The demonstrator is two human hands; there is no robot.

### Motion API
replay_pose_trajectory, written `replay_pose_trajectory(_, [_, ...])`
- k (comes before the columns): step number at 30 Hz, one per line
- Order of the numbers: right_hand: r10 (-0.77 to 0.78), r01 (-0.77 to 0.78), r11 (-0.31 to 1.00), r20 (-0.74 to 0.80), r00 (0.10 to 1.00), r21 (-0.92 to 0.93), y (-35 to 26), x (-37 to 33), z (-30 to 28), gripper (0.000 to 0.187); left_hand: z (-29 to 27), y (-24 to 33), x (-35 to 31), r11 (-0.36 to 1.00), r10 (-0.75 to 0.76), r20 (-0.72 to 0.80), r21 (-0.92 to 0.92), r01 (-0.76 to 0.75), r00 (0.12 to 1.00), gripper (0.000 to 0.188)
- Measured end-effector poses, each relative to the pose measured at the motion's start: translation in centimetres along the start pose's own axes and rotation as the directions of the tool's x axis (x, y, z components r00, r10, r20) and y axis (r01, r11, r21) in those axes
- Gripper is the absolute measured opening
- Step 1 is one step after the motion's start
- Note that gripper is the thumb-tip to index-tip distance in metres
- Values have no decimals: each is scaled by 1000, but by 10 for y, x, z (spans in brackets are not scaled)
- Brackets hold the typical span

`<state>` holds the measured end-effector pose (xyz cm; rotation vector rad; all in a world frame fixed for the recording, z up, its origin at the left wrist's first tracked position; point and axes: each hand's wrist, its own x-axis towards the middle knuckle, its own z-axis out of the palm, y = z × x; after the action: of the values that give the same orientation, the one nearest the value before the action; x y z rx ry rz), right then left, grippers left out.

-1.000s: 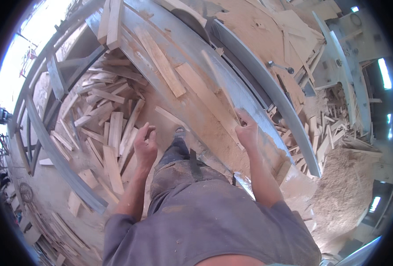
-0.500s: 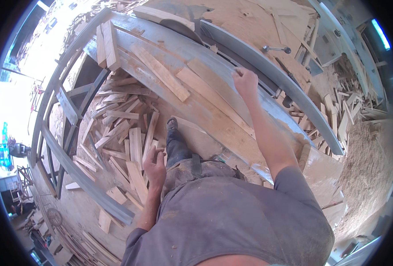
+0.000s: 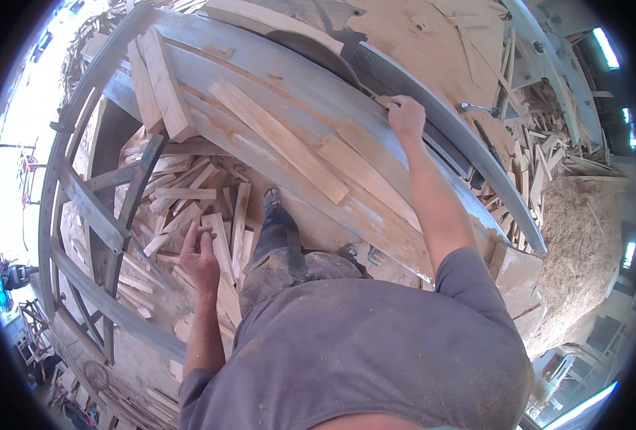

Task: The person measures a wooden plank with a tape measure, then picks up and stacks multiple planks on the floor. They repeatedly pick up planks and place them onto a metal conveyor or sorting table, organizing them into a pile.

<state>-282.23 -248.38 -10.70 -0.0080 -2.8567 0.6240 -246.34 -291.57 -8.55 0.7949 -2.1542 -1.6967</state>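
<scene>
My right hand [image 3: 406, 118] is stretched out over the metal saw table [image 3: 260, 54]. Its fingers are closed on a small piece of wood [image 3: 382, 100], mostly hidden by the hand, just beyond the edge of a dark circular saw blade [image 3: 314, 54]. A long grey metal rail [image 3: 454, 122] runs past that hand on its far side. My left hand [image 3: 200, 259] hangs low on the left, touching nothing, fingers loosely apart. Between the hands, a long wooden board [image 3: 278, 140] and a wider plank [image 3: 364, 179] lie along the near side of the table.
Two short thick boards [image 3: 161, 86] rest across the table's left end. Below them stands a grey metal frame [image 3: 103, 211] beside a heap of offcuts [image 3: 182, 201]. A wrench-like tool [image 3: 479, 109] lies beyond the rail, and sawdust [image 3: 576, 251] is piled at the right.
My right hand has moved to the small piece of wood near the blade and closed on it. My left hand has shifted left and its fingers have loosened. The view has turned slightly.
</scene>
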Motion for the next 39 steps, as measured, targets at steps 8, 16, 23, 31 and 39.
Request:
replay_pose_trajectory(8, [38, -21, 997, -233, 972, 74, 33, 39, -178, 29, -18, 43, 114, 992, 21, -54, -124, -28, 998, 37])
replay_pose_trajectory(16, [500, 23, 715, -534, 682, 699, 205, 18, -381, 20, 13, 97, 289, 915, 390, -84, 149, -376, 917, 35])
replay_pose_trajectory(23, [468, -447, 883, -297, 832, 140, 153, -149, -199, 33, 111, 140, 417, 710, 471, 257, 456, -536, 844, 62])
replay_pose_trajectory(31, [646, -660, 732, -134, 752, -169, 3, -281, -112, 51, 188, 135, 534, 335, 541, 561, 540, -772, 627, 71])
replay_pose_trajectory(39, [683, -679, 680, -99, 724, -275, 1, -314, -122, 52, 235, 166, 574, 213, 190, 787, 551, -807, 588, 75])
